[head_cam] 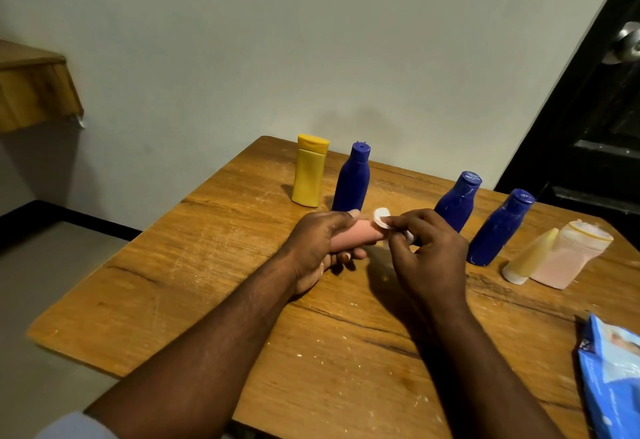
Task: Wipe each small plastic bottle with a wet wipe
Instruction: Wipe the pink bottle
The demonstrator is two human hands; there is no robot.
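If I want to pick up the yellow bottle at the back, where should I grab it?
Probably round the middle of the yellow bottle, below its cap, coming from its left. It stands upright, and a blue bottle stands close on its right, so that side looks tight.

We look down on a wooden bench (pixel 207 300) with a scratched, grain-marked top, set close to a plain pale wall (pixel 277 40). At the left we see 1 wooden shelf (pixel 31 88) against that wall, higher in the frame than the bench. At the right stands a dark door (pixel 588 109) with a metal handle (pixel 627 45). Beside the bench we note a grey floor (pixel 52 265), edged by a dark skirting board (pixel 69 218). The light is dim, casting soft shadows on the bench top.
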